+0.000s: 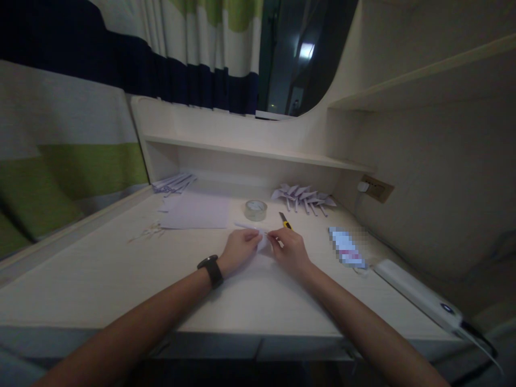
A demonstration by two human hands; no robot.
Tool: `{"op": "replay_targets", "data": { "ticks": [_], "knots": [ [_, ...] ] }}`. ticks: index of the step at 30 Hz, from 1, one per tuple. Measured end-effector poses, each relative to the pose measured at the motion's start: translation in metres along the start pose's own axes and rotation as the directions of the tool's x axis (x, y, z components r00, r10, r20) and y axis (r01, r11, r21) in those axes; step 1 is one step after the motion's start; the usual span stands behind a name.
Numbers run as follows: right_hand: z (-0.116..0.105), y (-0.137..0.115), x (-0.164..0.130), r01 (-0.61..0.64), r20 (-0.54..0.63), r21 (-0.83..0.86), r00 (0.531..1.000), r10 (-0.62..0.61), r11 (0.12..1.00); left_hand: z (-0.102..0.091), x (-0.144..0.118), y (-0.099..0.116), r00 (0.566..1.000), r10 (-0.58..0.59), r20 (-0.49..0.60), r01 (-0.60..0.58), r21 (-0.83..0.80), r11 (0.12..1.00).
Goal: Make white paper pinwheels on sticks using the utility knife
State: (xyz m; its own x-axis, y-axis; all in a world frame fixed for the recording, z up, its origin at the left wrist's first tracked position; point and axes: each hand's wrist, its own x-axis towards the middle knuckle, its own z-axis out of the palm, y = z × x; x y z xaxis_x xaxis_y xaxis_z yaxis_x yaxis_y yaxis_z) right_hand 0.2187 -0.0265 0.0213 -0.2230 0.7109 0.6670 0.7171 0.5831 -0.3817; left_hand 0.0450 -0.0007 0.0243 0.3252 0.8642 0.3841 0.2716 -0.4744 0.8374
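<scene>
Paper piece [263,240], mid-fold, just before tape roll [255,209]: left hand [238,250], right hand [291,250], fingers pinched on it; next crease needed aligned edges.

Both forearms are bare — no sleeves show. The left wrist carries a black wristwatch [210,270] with a dark band — lower centre of the frame.

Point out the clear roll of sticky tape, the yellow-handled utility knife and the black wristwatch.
Clear roll of sticky tape [255,210], head view, on its top rim.
Yellow-handled utility knife [284,220], head view, on its handle.
Black wristwatch [210,270], head view, on the strap at the left wrist.
</scene>
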Motion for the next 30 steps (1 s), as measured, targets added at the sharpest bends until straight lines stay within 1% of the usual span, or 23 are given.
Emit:
{"op": "replay_targets", "data": {
  "ticks": [3,6,11,13,16,19,21,24,27,30],
  "knots": [
    [0.000,-0.001,0.000,0.026,0.019,-0.072,1.000,-0.024,0.997,0.000,-0.001,0.002,1.000,0.000,-0.004,0.000,0.009,1.000],
    [0.000,-0.003,0.000,0.033,0.021,-0.089,0.999,-0.032,0.995,0.000,-0.001,0.004,1.000,0.002,0.000,-0.002,0.028,1.000],
    [0.002,-0.007,-0.001,0.009,0.010,-0.077,1.000,-0.009,0.997,-0.003,-0.002,0.007,0.998,0.055,0.010,-0.056,0.178,0.982],
    [0.002,-0.008,-0.002,-0.011,0.011,-0.027,1.000,0.011,1.000,-0.004,-0.001,0.006,0.998,0.065,0.013,-0.066,0.192,0.979],
    [0.001,-0.009,0.000,-0.073,0.009,0.092,0.997,0.073,0.993,-0.004,-0.001,0.002,0.997,0.069,0.014,-0.071,0.157,0.985],
    [-0.002,-0.008,0.005,-0.126,0.014,0.151,0.992,0.126,0.980,-0.004,0.000,-0.002,0.996,0.088,0.018,-0.090,0.143,0.986],
    [-0.005,-0.006,0.009,-0.119,0.032,0.196,0.993,0.115,0.973,-0.004,0.000,-0.002,0.995,0.096,0.022,-0.098,0.144,0.985],
    [-0.006,-0.001,0.013,-0.102,0.096,0.306,0.992,0.076,0.946,-0.005,-0.001,0.001,0.995,0.086,0.039,-0.091,0.138,0.986],
    [-0.005,0.002,0.014,-0.135,0.151,0.396,0.985,0.080,0.908,-0.006,-0.001,0.006,0.994,0.087,0.061,-0.093,0.105,0.990],
    [-0.006,0.003,0.014,-0.167,0.166,0.447,0.981,0.102,0.878,-0.007,-0.002,0.009,0.991,0.099,0.085,-0.106,0.077,0.991]
  ]
}}
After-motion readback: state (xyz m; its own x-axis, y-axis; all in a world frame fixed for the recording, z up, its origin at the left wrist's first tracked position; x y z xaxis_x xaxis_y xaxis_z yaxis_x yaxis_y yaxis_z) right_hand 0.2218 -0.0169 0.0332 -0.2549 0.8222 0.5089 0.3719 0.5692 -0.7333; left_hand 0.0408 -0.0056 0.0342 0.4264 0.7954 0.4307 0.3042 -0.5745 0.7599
